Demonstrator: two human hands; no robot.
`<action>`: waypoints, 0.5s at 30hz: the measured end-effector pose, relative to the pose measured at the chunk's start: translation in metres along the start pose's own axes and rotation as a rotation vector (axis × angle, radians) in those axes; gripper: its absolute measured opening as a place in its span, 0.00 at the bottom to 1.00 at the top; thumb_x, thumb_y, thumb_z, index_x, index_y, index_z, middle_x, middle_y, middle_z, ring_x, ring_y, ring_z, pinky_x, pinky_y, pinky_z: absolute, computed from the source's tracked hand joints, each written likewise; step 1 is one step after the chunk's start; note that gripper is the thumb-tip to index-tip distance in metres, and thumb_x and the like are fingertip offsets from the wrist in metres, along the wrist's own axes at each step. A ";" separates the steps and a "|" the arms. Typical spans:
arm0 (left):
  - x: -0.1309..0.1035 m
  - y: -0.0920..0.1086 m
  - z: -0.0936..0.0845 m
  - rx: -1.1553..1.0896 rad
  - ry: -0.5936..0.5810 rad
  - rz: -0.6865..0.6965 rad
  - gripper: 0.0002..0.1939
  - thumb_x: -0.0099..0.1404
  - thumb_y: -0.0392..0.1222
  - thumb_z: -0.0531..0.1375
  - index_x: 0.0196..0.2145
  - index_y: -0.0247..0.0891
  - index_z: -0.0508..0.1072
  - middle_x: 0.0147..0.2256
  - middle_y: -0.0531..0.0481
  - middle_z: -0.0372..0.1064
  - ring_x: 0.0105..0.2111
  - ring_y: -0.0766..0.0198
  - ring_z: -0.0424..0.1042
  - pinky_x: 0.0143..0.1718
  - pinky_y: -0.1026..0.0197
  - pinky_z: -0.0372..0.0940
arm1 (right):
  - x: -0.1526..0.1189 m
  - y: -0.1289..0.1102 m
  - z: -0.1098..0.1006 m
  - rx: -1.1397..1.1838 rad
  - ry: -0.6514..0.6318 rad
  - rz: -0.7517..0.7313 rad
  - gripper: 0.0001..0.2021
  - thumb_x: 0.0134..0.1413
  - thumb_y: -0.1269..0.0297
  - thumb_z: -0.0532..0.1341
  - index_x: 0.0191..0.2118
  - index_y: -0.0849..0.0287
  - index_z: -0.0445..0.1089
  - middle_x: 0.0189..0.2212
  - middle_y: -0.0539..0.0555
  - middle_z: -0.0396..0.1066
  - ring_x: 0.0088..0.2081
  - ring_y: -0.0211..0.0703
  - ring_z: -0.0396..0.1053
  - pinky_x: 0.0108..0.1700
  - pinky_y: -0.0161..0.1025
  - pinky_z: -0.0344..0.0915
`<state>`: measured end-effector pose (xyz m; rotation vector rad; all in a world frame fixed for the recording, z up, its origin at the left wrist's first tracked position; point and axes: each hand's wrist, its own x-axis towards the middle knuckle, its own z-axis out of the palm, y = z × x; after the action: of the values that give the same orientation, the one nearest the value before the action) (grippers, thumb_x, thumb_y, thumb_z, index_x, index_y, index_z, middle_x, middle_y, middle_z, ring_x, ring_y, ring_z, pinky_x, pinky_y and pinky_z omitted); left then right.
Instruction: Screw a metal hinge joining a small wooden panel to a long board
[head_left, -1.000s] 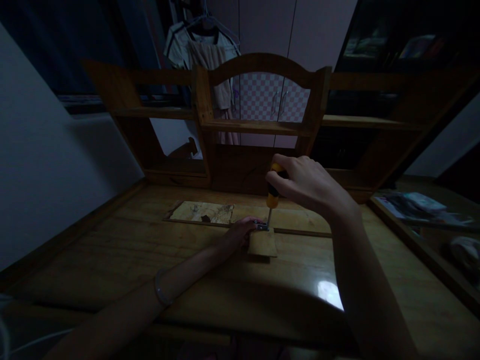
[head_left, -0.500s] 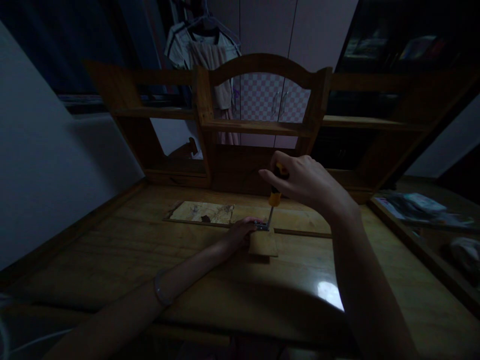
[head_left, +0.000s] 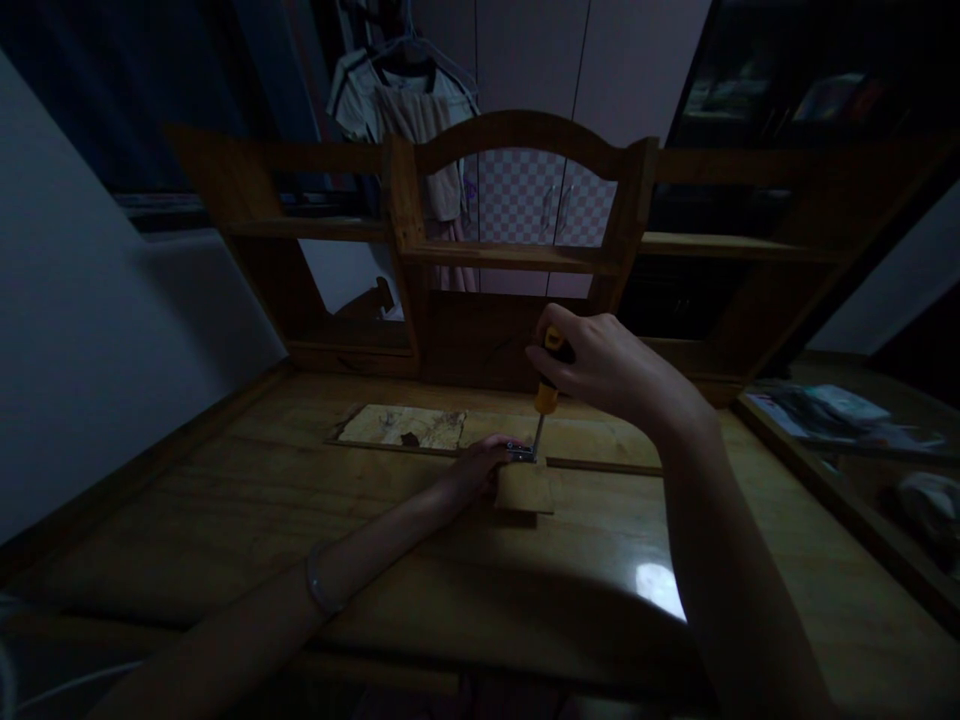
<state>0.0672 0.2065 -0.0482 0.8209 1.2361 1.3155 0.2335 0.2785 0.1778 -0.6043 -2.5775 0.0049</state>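
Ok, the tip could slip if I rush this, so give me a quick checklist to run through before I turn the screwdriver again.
1. Right hand gripping the screwdriver: ok, fingers wrapped around the handle.
2. Left hand steadying the metal fitting: ok, fingers at its left end.
3. Tip seated in a screw: cannot tell; the shaft reaches the fitting's right end, but the contact is too small to see.
4. Small wooden board flat on the desktop: not ok, it seems; a shadow shows beneath its near edge.
5. Light: not ok, the work area looks dim.
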 end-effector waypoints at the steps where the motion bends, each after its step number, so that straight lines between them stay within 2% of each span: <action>1: -0.001 0.001 0.000 0.008 -0.003 0.005 0.19 0.57 0.42 0.60 0.47 0.39 0.75 0.46 0.44 0.73 0.42 0.58 0.73 0.37 0.62 0.65 | 0.000 0.001 0.000 0.003 0.001 -0.003 0.09 0.62 0.59 0.55 0.43 0.57 0.66 0.31 0.55 0.71 0.33 0.44 0.68 0.36 0.37 0.59; 15: -0.004 0.008 0.004 0.006 -0.003 -0.043 0.20 0.56 0.42 0.60 0.48 0.39 0.74 0.45 0.45 0.74 0.39 0.59 0.72 0.36 0.62 0.65 | -0.006 0.006 -0.015 0.071 -0.018 -0.014 0.10 0.60 0.56 0.58 0.39 0.58 0.70 0.30 0.53 0.72 0.32 0.42 0.68 0.32 0.36 0.56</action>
<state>0.0699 0.2049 -0.0386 0.7966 1.2492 1.2758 0.2477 0.2796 0.1874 -0.5627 -2.5870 0.0968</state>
